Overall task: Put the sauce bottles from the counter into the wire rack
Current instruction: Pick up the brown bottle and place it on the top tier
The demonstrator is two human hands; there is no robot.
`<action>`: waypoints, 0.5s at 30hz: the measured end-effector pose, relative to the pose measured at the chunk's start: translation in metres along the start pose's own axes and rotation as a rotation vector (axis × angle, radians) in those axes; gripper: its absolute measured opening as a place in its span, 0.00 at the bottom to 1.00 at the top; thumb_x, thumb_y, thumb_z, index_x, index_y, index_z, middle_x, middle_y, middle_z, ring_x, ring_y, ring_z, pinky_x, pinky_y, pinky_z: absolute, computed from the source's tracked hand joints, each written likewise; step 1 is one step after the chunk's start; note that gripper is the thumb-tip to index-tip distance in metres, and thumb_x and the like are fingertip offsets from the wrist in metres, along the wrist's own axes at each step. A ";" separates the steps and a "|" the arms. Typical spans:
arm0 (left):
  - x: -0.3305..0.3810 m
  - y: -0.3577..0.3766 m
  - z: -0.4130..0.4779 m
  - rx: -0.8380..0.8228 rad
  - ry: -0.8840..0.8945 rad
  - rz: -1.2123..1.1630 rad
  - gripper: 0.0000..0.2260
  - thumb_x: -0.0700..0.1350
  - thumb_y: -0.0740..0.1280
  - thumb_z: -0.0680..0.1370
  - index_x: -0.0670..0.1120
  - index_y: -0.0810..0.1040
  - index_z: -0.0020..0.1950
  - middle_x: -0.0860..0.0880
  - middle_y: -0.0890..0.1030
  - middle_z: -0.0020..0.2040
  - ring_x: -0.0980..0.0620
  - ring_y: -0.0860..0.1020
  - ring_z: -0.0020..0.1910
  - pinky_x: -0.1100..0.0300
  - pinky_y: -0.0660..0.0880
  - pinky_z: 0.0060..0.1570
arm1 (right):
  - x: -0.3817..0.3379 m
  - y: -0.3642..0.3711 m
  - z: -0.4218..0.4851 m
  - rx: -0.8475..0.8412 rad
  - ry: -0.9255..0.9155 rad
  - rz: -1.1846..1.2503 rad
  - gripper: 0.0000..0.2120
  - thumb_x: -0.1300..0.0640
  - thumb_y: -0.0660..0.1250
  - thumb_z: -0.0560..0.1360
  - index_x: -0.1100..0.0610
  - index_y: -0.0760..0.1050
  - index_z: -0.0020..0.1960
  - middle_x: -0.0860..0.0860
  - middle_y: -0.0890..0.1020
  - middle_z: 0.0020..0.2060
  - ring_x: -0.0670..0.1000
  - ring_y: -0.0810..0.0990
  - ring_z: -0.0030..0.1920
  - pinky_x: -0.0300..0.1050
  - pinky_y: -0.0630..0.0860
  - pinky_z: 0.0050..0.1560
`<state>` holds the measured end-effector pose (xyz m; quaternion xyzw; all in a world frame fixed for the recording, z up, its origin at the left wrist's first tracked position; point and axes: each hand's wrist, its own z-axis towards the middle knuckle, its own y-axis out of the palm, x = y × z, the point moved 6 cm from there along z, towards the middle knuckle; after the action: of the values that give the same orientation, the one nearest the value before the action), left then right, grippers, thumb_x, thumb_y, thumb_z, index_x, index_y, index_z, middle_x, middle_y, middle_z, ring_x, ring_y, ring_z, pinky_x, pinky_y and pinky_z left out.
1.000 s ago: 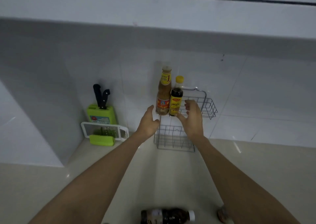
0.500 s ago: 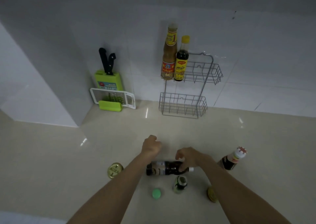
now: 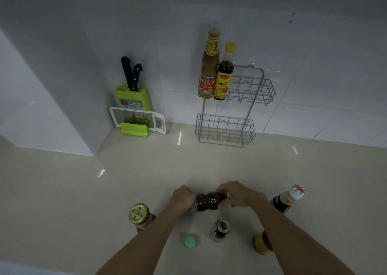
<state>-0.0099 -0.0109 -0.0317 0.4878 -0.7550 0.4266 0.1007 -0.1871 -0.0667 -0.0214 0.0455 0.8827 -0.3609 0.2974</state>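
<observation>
With the left grip [image 3: 181, 198] and right grip [image 3: 236, 195] each curled round an end of the dark bottle [image 3: 209, 201], held sideways low over the table [image 3: 83, 191] and well apart from the rack [image 3: 251, 128], a careless swing upright could slip it loose or topple the small bottle [image 3: 219, 230] just beside.

green knife block [image 3: 133, 98], two black-handled knives [image 3: 130, 74], white grater [image 3: 138, 120]

The left hand [image 3: 182, 199] and right hand [image 3: 236, 195] grip opposite ends of a dark bottle [image 3: 209, 201] held sideways over the tabletop [image 3: 83, 191]. At the tabletop's back edge, the wire rack [image 3: 251, 98] sits against the wall. A brown sauce bottle [image 3: 209, 65] and a yellow-capped bottle [image 3: 225, 75] stand touching in its upper basket's left end.
</observation>
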 end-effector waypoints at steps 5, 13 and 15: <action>-0.003 -0.006 0.003 0.061 -0.081 -0.141 0.14 0.40 0.57 0.77 0.36 0.80 0.51 0.37 0.82 0.52 0.39 0.80 0.51 0.51 0.79 0.52 | -0.011 -0.021 -0.002 0.115 0.018 0.421 0.18 0.56 0.79 0.67 0.60 0.81 0.54 0.58 0.82 0.52 0.53 0.83 0.51 0.45 0.83 0.44; 0.044 -0.022 -0.002 -0.005 -0.175 -0.688 0.12 0.42 0.57 0.76 0.39 0.78 0.43 0.36 0.81 0.48 0.40 0.79 0.47 0.47 0.77 0.52 | -0.033 -0.083 -0.008 0.575 -0.028 0.776 0.16 0.49 0.80 0.63 0.51 0.81 0.47 0.53 0.84 0.48 0.49 0.86 0.44 0.42 0.83 0.36; 0.070 -0.027 -0.008 -0.062 -0.158 -0.808 0.13 0.45 0.56 0.77 0.41 0.77 0.43 0.40 0.80 0.44 0.43 0.77 0.41 0.52 0.78 0.43 | -0.048 -0.104 -0.014 0.658 -0.100 0.820 0.17 0.49 0.80 0.64 0.49 0.79 0.49 0.48 0.81 0.50 0.49 0.84 0.48 0.41 0.82 0.37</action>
<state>-0.0252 -0.0551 0.0281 0.7729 -0.5207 0.2910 0.2166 -0.1855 -0.1279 0.0768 0.4610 0.6173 -0.4744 0.4259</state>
